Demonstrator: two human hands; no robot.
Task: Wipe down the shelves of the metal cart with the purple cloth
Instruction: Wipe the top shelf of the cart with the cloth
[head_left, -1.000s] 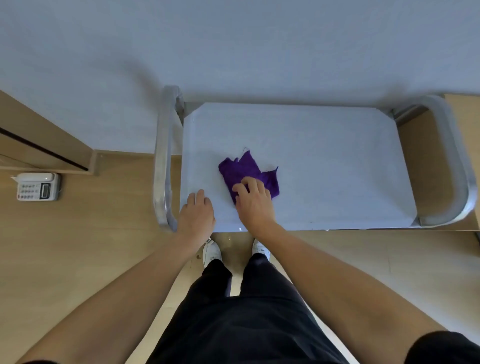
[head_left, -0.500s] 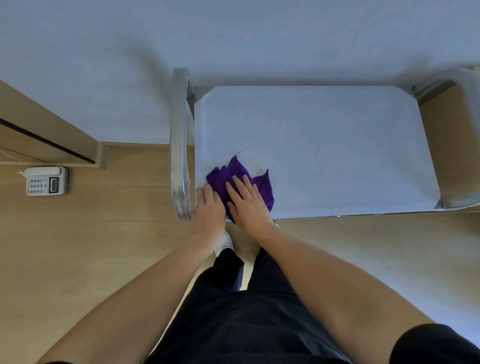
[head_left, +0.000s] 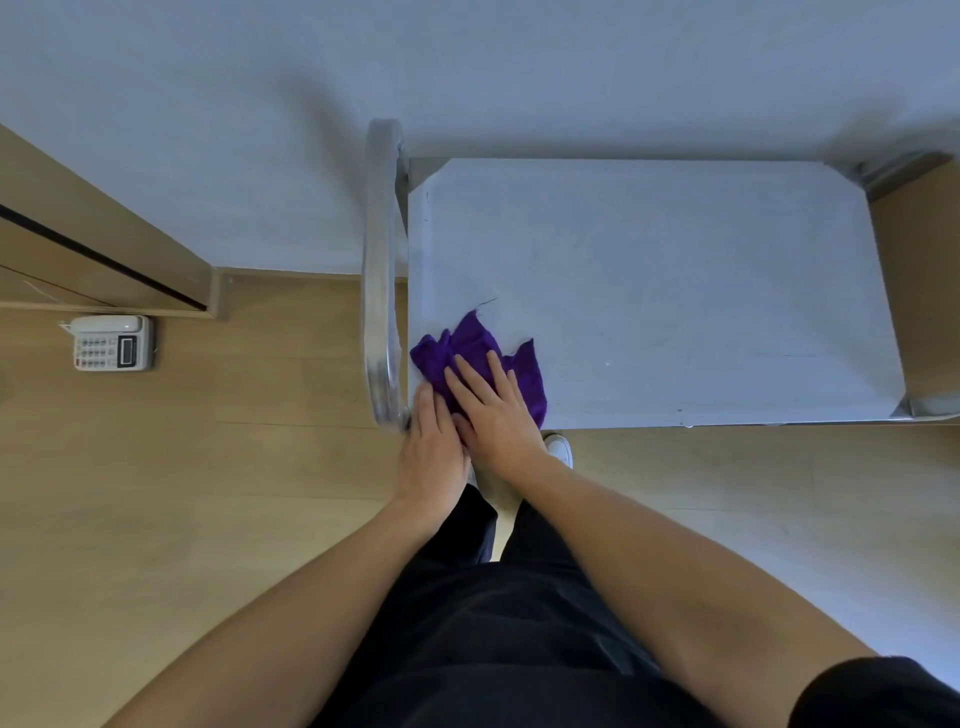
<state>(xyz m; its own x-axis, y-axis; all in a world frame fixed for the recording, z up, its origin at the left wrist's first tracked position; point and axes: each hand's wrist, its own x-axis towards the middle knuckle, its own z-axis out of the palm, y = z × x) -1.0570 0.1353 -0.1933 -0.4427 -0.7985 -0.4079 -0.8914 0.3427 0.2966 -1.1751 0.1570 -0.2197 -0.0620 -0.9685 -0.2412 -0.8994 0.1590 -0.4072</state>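
On top shelf (head_left: 649, 312) of the metal cart (head_left: 753, 208), front-left corner, lies the purple cloth (head_left: 470, 343), crumpled, soft, w/ pointed folds. Right hand (head_left: 493, 410) presses it flat, fingers straight & slightly spread. Left hand (head_left: 431, 452) rests beside, fingers straight, holding nothing, near the rounded steel handle (head_left: 379, 270). Shelf matte, rectangular. White phone (head_left: 111, 343) on wood floor (head_left: 208, 467); key labels too small to read.

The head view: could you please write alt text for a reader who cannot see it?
A person's right hand presses a purple cloth flat on the near left corner of a metal cart's top shelf, left hand alongside. A phone sits on the wooden floor.
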